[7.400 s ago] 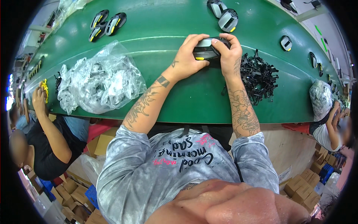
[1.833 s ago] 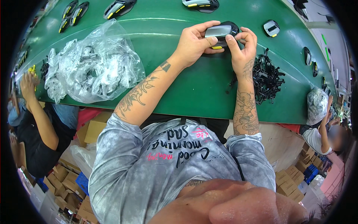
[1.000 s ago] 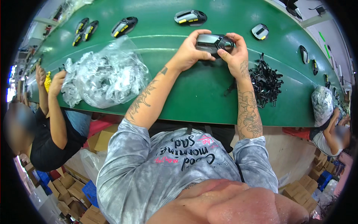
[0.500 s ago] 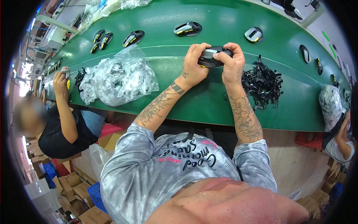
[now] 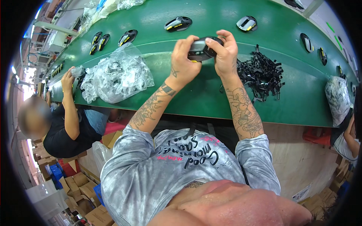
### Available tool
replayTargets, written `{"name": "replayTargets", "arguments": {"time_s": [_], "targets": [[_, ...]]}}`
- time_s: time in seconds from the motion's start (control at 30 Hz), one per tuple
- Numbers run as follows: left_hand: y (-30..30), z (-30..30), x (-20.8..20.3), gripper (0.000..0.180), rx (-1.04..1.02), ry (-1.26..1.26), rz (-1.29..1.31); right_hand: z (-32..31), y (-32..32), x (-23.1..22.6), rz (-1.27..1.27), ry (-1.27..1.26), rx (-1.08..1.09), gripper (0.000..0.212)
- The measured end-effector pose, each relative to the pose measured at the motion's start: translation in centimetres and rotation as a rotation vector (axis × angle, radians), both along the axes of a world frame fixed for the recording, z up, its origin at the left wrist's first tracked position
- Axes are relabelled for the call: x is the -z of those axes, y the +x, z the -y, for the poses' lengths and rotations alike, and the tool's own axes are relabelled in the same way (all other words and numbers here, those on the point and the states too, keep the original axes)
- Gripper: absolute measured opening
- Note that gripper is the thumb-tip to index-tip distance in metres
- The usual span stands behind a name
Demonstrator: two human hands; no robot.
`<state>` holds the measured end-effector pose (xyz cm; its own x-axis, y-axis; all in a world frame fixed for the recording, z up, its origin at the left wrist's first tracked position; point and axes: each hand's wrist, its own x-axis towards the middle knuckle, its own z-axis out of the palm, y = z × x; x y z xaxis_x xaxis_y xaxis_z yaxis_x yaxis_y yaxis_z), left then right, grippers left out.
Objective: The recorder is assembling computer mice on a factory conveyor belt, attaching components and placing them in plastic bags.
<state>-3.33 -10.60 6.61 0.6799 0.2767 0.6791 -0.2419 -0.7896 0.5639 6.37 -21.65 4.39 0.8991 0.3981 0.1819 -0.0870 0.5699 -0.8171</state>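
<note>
Over the green work surface, a black and grey computer mouse (image 5: 203, 49) with a yellow strip at its side is held up between both my hands. My left hand (image 5: 184, 57) grips its left end with curled fingers. At its right end my right hand (image 5: 225, 54) presses the thumb on top, its index finger lifted off; the other fingertips are partly hidden. To the right of my right wrist lies a pile of small black plastic parts (image 5: 261, 73). Left of my left forearm sits a clear plastic bag (image 5: 117, 75) full of pale wrapped pieces.
Several similar mice, such as a grey-topped mouse (image 5: 247, 23) and a yellow-edged mouse (image 5: 178, 23), lie along the far green strip (image 5: 215, 15). A co-worker (image 5: 62, 128) sits at the left, holding something up. Another plastic bag (image 5: 336, 98) stands at the right edge, beside another person.
The whole view has shifted slightly. The mouse has tilted in my hands, and my right index finger has come up off it. The left co-worker's hand has moved toward the bag.
</note>
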Motion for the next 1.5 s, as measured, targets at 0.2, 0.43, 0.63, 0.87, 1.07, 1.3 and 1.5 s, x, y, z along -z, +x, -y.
{"name": "replayTargets", "arguments": {"time_s": [0.2, 0.43, 0.63, 0.87, 1.07, 1.3, 1.5], "targets": [[5.0, -10.7, -1.5, 0.059, -0.376, 0.207, -0.119, 2.7, 4.6, -0.1, 0.337, -0.286, 0.418, 0.034], [6.0, -23.9, 2.1, 0.07, -0.952, 0.098, -0.825, 5.2, 7.1, -0.9, 0.497, -1.044, 0.191, 0.034], [7.8, -16.9, 6.4, 0.08, -0.501, 0.341, -0.31, 6.9, 4.6, -2.4, 0.838, -1.464, -0.111, 0.036], [7.6, -13.8, 8.3, 0.055, -0.372, 0.055, -0.31, 4.9, 4.5, -1.5, 0.737, -1.428, -0.191, 0.025], [7.4, -14.0, 6.7, 0.056, -0.308, 0.087, -0.46, 4.0, 4.6, -1.1, 0.381, -0.943, -0.184, 0.019], [7.5, -12.6, 5.3, 0.075, -0.066, -0.347, -0.138, 3.6, 5.9, 1.0, 0.309, -0.454, -0.08, 0.011], [6.3, -7.1, 4.3, 0.073, 0.458, -0.832, -0.448, 3.3, 5.5, -0.5, 0.098, 0.297, -0.238, 0.023]]}}
